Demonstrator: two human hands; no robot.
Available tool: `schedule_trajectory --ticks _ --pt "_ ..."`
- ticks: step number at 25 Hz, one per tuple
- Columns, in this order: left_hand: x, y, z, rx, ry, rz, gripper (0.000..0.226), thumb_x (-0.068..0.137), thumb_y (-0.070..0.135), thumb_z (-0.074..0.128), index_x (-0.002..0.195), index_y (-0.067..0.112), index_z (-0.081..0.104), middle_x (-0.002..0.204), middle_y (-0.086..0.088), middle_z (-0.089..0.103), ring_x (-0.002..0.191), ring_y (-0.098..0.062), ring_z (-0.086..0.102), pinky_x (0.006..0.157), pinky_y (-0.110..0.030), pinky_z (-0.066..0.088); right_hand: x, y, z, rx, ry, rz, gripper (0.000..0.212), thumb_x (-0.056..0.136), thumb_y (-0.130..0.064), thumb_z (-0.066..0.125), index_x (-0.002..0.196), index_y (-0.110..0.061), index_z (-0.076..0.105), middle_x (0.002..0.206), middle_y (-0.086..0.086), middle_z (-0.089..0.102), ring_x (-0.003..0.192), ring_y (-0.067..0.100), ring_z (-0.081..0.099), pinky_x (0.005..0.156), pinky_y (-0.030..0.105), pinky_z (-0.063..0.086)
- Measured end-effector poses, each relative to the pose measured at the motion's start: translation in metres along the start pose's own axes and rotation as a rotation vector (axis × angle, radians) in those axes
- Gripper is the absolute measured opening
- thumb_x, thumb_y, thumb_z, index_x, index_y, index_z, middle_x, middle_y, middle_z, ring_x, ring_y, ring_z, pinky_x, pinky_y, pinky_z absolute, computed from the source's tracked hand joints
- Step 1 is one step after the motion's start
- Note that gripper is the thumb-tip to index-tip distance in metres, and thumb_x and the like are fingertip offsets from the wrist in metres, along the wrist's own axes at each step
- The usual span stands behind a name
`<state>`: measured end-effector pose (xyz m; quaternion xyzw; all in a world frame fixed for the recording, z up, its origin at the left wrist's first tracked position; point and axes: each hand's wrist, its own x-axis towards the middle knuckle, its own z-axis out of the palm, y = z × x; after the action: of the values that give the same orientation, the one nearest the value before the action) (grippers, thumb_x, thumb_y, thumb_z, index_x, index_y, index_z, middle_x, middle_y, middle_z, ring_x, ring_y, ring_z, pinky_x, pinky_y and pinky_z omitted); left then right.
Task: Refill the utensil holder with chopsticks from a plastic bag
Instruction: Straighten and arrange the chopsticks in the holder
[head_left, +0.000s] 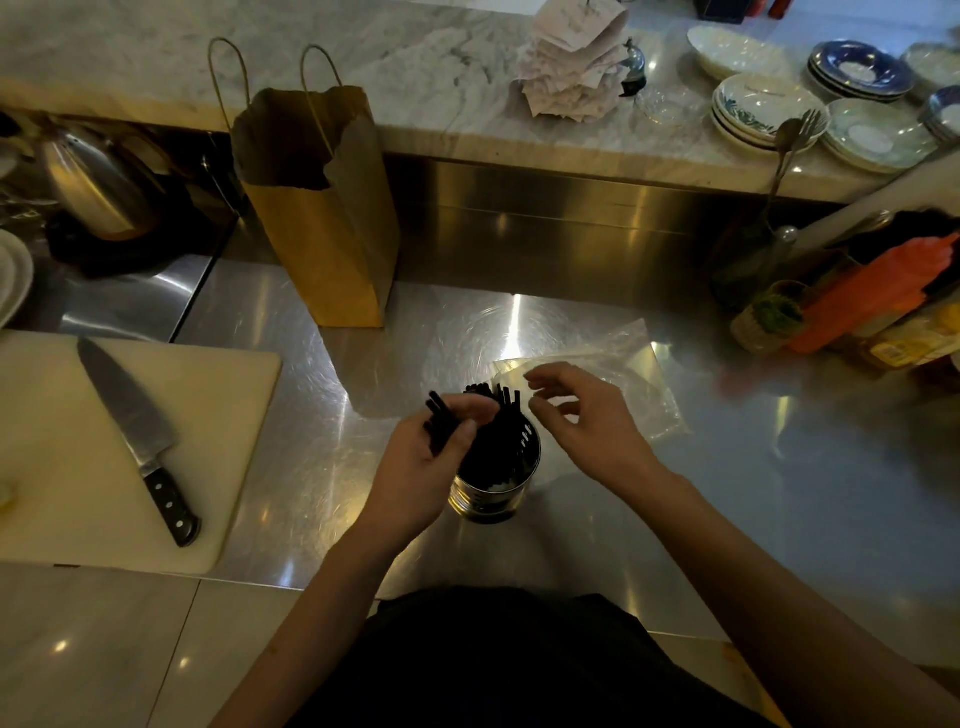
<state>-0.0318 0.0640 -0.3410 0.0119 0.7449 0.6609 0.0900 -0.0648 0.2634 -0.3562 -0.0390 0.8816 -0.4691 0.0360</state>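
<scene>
The scene is dim and warm-toned. Overhead lights throw bright streaks of glare on the steel counter (322, 415), while the kettle (93, 187) corner at far left sinks into shadow. The wide lens bends edges outward. The sauce bottles (872, 301) at right look blurred.

I stand in a restaurant kitchen. A steel worktop (727, 467) runs under my arms, with a white cutting board (223, 415) and chef's knife (140, 436) at the left. Far right, on a marble counter (415, 67), sit stacks of plates (763, 111) and a spike of order slips (571, 67). Sauce bottles (862, 296) crowd the right.
</scene>
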Motion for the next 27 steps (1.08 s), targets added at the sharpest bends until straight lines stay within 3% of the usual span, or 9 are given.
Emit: schedule_trajectory --ticks 4,9,16,23,27 --pt "-0.001 -0.010 0.009 0.031 0.002 -0.008 0.032 0.093 0.000 0.056 0.117 0.021 0.062 0.112 0.006 0.071 0.110 -0.003 0.064 0.099 -0.027 0.050 0.018 -0.010 0.008 -0.156 -0.123 -0.114 0.037 0.090 -0.022 0.063 0.126 -0.025 0.058 0.121 -0.004 0.063 0.106 0.008 0.060 0.089 0.024 0.050" --pt "-0.002 -0.010 0.006 0.026 0.119 0.027 0.030 0.092 0.005 0.060 0.119 0.016 0.062 0.110 0.005 0.072 0.107 -0.003 0.066 0.094 -0.021 0.051 0.029 -0.012 0.016 -0.303 -0.177 -0.127 0.021 0.088 -0.022 0.065 0.109 -0.022 0.068 0.100 -0.003 0.071 0.091 0.011 0.065 0.085 0.035 0.055" --pt "-0.002 -0.003 0.001 0.175 0.277 0.111 0.024 0.091 0.005 0.061 0.110 0.018 0.066 0.109 0.009 0.069 0.105 -0.006 0.065 0.096 -0.023 0.051 0.027 -0.018 0.005 -0.269 -0.123 -0.154 0.011 0.089 -0.022 0.063 0.096 -0.017 0.071 0.088 -0.003 0.072 0.080 0.007 0.062 0.079 0.025 0.052" --pt "0.000 0.000 0.001 0.212 0.265 0.087 0.023 0.091 0.006 0.060 0.108 0.021 0.065 0.107 0.011 0.067 0.104 -0.007 0.064 0.096 -0.026 0.052 0.020 -0.024 -0.003 -0.291 -0.074 -0.212 0.022 0.093 -0.015 0.059 0.112 -0.015 0.069 0.098 0.001 0.074 0.085 0.011 0.067 0.084 0.024 0.053" --pt "0.001 0.000 0.002 0.221 0.237 0.087 0.024 0.091 0.003 0.059 0.108 0.019 0.065 0.105 0.010 0.068 0.103 -0.007 0.064 0.097 -0.022 0.049 0.018 -0.024 -0.008 -0.265 -0.022 -0.167 0.017 0.091 -0.014 0.062 0.106 -0.014 0.070 0.093 0.004 0.075 0.080 0.015 0.070 0.081 0.025 0.055"
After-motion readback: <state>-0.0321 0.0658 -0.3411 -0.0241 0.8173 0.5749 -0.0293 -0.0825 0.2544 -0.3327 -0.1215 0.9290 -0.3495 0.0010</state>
